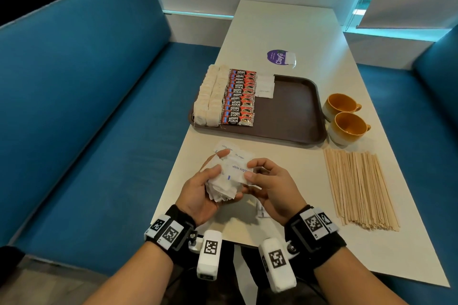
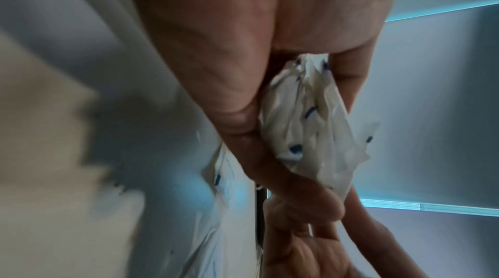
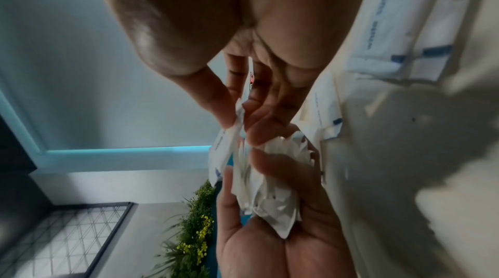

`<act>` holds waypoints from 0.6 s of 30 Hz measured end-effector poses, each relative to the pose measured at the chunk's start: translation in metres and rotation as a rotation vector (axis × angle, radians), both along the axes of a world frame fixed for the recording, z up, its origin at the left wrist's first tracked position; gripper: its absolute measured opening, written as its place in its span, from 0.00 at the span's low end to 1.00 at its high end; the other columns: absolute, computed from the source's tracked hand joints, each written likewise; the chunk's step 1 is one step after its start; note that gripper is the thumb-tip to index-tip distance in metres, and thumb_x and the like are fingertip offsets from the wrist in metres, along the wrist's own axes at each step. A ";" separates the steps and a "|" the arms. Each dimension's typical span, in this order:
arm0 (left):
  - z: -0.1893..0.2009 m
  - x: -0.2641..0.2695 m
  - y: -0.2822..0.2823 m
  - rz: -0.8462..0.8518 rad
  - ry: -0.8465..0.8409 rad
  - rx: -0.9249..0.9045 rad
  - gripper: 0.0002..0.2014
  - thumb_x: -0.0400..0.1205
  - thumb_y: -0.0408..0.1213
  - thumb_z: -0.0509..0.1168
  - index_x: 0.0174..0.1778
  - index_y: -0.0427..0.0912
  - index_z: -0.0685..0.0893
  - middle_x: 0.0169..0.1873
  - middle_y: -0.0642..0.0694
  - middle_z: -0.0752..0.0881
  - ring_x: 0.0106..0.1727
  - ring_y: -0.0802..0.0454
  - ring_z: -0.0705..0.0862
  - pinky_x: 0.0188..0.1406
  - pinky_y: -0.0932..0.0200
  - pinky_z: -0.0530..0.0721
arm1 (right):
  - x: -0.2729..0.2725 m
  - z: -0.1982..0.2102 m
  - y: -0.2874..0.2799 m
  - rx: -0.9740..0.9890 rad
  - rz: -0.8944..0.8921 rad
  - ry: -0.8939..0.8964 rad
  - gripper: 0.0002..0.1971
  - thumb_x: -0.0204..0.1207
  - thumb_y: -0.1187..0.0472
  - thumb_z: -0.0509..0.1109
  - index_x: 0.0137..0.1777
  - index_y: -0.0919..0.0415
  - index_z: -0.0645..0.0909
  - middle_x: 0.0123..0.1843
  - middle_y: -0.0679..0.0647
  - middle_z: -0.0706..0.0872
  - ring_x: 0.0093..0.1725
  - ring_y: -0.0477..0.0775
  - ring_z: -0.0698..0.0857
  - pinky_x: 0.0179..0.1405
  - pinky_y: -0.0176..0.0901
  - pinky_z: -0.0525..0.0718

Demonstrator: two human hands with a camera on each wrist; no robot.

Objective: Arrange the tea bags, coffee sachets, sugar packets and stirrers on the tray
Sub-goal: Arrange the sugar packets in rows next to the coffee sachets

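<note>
Head view: white table [image 1: 285, 32]; blue benches [image 1: 86, 106]

Head view sharp, evenly lit, wrist views w/ blurred edges

Brown tray [image 1: 292, 116], red-black coffee sachets [image 1: 239, 99]

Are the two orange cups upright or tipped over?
Upright. Both orange cups stand on the table right of the tray, mouths facing up and insides visible.
</note>
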State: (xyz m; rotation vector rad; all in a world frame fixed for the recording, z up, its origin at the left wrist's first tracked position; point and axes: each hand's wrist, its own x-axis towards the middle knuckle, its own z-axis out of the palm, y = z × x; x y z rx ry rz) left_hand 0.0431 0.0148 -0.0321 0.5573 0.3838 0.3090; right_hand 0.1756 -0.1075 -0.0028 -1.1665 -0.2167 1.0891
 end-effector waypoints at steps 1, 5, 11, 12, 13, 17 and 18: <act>-0.001 0.000 0.000 0.002 0.003 0.033 0.23 0.84 0.37 0.62 0.76 0.50 0.79 0.73 0.31 0.82 0.55 0.32 0.87 0.44 0.43 0.88 | 0.000 0.001 0.001 0.009 0.007 -0.021 0.09 0.78 0.80 0.69 0.51 0.67 0.83 0.44 0.62 0.84 0.40 0.60 0.87 0.36 0.46 0.90; 0.001 0.001 0.000 0.048 0.063 0.156 0.29 0.76 0.37 0.70 0.77 0.48 0.78 0.64 0.32 0.87 0.47 0.36 0.88 0.30 0.50 0.88 | 0.002 0.004 0.003 0.001 0.070 -0.156 0.08 0.76 0.79 0.73 0.50 0.69 0.84 0.44 0.65 0.82 0.36 0.63 0.86 0.33 0.47 0.89; -0.005 -0.005 0.005 0.130 0.190 0.225 0.24 0.73 0.31 0.72 0.66 0.45 0.82 0.57 0.31 0.87 0.39 0.39 0.88 0.21 0.54 0.86 | 0.032 0.017 0.008 -0.028 0.025 -0.269 0.10 0.71 0.77 0.78 0.50 0.67 0.89 0.41 0.64 0.84 0.42 0.65 0.86 0.43 0.50 0.92; -0.007 -0.008 0.008 0.132 0.188 0.232 0.22 0.74 0.31 0.72 0.66 0.45 0.83 0.57 0.31 0.86 0.40 0.38 0.88 0.23 0.52 0.86 | 0.041 0.021 0.011 -0.045 0.002 -0.306 0.11 0.70 0.77 0.79 0.50 0.67 0.89 0.42 0.65 0.84 0.42 0.65 0.87 0.45 0.49 0.93; -0.009 -0.011 0.010 0.133 0.190 0.239 0.22 0.75 0.31 0.71 0.66 0.45 0.83 0.57 0.31 0.85 0.41 0.37 0.88 0.25 0.51 0.87 | 0.053 0.025 0.015 -0.068 -0.029 -0.354 0.11 0.69 0.78 0.79 0.50 0.67 0.89 0.43 0.66 0.84 0.42 0.65 0.88 0.45 0.48 0.93; -0.011 -0.014 0.012 0.159 0.159 0.213 0.17 0.81 0.31 0.69 0.66 0.47 0.81 0.58 0.36 0.87 0.45 0.39 0.89 0.29 0.49 0.89 | 0.111 0.042 0.040 -0.116 -0.147 -0.486 0.09 0.71 0.78 0.79 0.49 0.68 0.90 0.46 0.67 0.91 0.43 0.62 0.91 0.46 0.43 0.93; -0.012 -0.015 0.011 0.167 0.149 0.206 0.17 0.82 0.31 0.69 0.66 0.47 0.80 0.58 0.36 0.88 0.47 0.39 0.90 0.31 0.48 0.90 | 0.127 0.045 0.048 -0.129 -0.165 -0.505 0.08 0.72 0.77 0.79 0.49 0.67 0.90 0.47 0.65 0.92 0.43 0.60 0.92 0.46 0.41 0.93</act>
